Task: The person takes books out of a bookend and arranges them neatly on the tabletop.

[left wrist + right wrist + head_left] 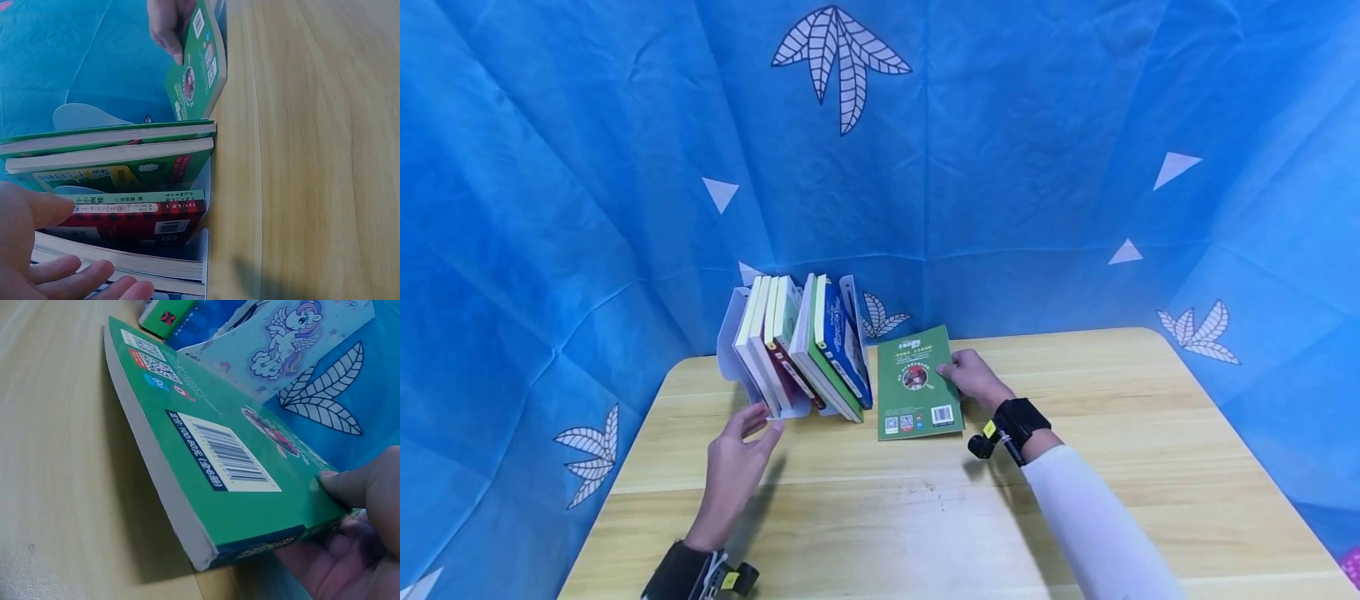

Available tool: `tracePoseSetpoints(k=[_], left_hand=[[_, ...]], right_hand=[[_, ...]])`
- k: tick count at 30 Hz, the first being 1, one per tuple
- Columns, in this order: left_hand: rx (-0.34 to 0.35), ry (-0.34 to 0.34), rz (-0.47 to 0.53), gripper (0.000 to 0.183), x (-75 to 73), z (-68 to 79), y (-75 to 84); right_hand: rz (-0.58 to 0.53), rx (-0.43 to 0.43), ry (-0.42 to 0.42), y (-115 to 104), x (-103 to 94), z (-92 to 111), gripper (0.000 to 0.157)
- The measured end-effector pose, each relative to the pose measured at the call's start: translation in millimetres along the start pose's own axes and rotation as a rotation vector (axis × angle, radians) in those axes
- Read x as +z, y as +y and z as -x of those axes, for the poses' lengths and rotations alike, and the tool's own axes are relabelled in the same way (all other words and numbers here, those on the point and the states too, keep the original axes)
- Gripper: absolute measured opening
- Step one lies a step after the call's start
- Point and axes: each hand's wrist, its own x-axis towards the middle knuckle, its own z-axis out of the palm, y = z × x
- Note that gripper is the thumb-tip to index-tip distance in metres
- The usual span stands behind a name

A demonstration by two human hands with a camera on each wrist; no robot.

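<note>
A green book (917, 392) with a barcode and a round picture on its cover is gripped at its right edge by my right hand (976, 377). In the right wrist view, the thumb (356, 478) presses on the cover of the green book (206, 444), with the fingers beneath; it is tilted above the table. My left hand (741, 450) is at the front left of a row of books (778, 350), its fingers loosely bent and thumb apart. The left wrist view shows that hand (37, 250) beside a red book (137, 219), with nothing gripped.
The row leans inside a pale bookend stand (730, 333), whose right panel (275, 347) carries a winged pony picture. A wooden table (880, 517) holds everything. Behind it hangs a blue curtain (1000, 167) with leaf prints.
</note>
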Motion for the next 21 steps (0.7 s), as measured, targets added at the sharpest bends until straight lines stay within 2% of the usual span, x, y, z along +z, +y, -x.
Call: tracePoseSetpoints(k=[9,13,15,19,21], left_hand=[[0.006,0.017,-0.012,0.062,-1.7,-0.8,0.0],[0.009,0.032,-0.015,0.063,-3.2,-2.6,0.5],[0.013,0.044,-0.022,0.063,-3.2,-3.9,0.9],[0.027,0.073,-0.037,0.062,-2.6,-6.5,1.4],[0.031,0.081,-0.044,0.063,-2.4,-7.6,2.0]], right_hand=[[0.138,0.042,0.090,0.5,4.7,-5.4,0.024],[0.219,0.034,0.132,-1.3,6.9,-6.0,0.021],[0.272,0.019,0.153,-2.1,6.7,-5.9,0.026],[0.367,-0.012,0.184,-2.6,5.4,-5.4,0.046],[0.393,-0.018,0.196,-2.6,4.8,-4.9,0.049]])
